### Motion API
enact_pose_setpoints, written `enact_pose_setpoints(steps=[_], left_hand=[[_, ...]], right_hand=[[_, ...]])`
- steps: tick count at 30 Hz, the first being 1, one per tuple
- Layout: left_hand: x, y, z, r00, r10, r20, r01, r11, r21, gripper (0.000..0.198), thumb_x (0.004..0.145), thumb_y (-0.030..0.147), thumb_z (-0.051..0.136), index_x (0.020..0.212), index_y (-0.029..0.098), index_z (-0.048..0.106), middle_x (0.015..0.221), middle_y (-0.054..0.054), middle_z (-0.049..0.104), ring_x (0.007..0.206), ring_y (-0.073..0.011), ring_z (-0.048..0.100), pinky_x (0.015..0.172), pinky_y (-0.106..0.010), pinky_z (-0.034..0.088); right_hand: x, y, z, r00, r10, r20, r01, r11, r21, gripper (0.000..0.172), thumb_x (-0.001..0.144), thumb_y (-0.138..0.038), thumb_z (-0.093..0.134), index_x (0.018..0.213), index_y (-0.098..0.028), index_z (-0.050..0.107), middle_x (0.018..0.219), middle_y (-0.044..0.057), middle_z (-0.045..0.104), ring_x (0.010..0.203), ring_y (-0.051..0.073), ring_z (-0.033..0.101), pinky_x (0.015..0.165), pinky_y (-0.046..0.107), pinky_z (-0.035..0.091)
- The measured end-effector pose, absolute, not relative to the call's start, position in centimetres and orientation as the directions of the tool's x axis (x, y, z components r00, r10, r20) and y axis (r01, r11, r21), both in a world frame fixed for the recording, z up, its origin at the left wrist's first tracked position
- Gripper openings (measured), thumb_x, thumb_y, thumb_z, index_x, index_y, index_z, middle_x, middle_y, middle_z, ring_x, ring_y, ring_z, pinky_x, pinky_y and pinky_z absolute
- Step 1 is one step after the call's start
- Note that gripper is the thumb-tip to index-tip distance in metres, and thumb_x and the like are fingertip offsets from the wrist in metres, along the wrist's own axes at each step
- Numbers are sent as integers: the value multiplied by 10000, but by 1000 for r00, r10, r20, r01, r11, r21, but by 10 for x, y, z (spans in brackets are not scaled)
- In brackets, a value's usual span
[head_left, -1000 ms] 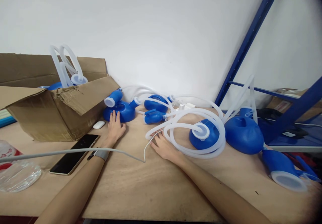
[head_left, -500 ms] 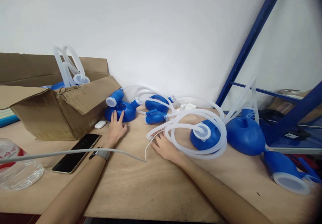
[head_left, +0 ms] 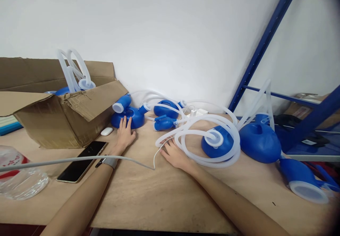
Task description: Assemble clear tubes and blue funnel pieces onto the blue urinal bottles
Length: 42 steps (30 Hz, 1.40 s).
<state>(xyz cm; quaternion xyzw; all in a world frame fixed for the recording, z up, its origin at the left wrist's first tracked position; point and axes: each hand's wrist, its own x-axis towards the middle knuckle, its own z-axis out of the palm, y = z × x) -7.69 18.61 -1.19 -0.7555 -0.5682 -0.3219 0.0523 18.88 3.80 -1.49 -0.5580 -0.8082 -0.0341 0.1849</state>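
Note:
My left hand lies with fingers stretched out, their tips against the front of a blue plastic urinal bottle. My right hand rests flat on the table, fingers extended at the left edge of a coiled translucent tube. A thin white cable passes by its fingertips, which are partly hidden by the tube. Inside the coil sits another blue bottle with a white cap. Smaller blue bottles lie behind, between my hands. Neither hand grips anything.
On the left stand an open cardboard box with tubes inside, a phone, a white mouse and a clear plastic bottle. A large blue bottle stands right, near a blue metal rack. A grey cable crosses the foreground.
The view has shifted very slightly, so everything appears a few pixels to the right. Both hands keep their places, and no object has visibly moved.

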Motion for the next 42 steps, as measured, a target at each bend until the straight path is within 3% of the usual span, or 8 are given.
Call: enact_pose_setpoints(steps=[42], left_hand=[[-80, 190, -18, 209, 818, 536, 881, -395, 260, 863, 851, 214, 595, 1636, 74, 267, 1739, -256, 123, 1599, -464, 146, 1229, -662, 327]], right_hand=[[187, 35, -5, -333, 897, 291, 900, 395, -186, 396, 1080, -356, 457, 1341, -114, 630, 1413, 178, 616, 1398, 324, 485, 1243, 510, 300]])
